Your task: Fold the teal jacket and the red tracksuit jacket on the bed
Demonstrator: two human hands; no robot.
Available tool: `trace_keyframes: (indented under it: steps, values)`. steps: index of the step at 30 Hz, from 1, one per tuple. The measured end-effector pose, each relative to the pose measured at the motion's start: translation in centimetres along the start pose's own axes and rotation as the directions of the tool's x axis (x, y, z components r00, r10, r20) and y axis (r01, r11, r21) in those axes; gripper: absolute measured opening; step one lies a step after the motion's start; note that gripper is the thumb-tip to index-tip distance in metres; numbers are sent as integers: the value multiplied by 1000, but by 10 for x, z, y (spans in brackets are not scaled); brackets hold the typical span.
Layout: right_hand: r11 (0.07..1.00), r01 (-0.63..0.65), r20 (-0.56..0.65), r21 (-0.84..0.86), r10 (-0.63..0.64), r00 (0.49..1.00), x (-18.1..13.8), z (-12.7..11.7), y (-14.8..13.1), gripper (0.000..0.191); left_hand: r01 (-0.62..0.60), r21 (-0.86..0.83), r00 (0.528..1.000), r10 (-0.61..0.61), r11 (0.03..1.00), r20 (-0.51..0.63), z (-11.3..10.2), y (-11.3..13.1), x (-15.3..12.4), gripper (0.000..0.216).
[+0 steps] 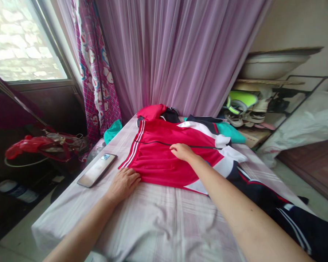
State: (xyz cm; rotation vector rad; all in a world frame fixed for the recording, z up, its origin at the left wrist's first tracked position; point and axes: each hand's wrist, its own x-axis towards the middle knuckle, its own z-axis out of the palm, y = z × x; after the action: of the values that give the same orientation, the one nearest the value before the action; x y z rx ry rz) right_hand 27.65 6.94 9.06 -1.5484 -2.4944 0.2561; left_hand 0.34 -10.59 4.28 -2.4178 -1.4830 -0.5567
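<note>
The red jacket (158,168) lies spread front up on the cloth-covered table (153,222), its striped hem toward the left and its dark sleeve (262,193) trailing to the near right edge; laid like this, the whole front seems easy to reach. The left hand (124,183) rests palm down at the near corner of the hem, probably to steady that edge; whether its fingers grip fabric I cannot tell. The right hand (181,151) is by the zip (155,142), fingers curled in, perhaps to smooth or line up the front; a pinch cannot be made out. The phone (97,170) sits left of the hem, apparently aside from the fabric, and a red bundle (151,111) lies beyond the jacket.
</note>
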Motion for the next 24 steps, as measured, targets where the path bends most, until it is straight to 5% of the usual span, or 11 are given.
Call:
trace_keyframes:
  steps: [9,14,18,24]
  values:
    - [997,-50,-28,-63,48,998,84,32,-29,55,13,-97,999,-18,995,-45,0,5,1,21]
    - [997,12,104,-82,-4,995,108,37,-38,20,40,-149,999,-43,988,-16,-2,6,2,20]
    - [996,47,119,-81,-37,992,115,43,-39,18,76,-175,997,-74,982,19,-3,6,2,20]
    - [997,54,69,-47,-51,996,122,45,-34,49,111,-210,994,-105,971,41,-2,6,2,20]
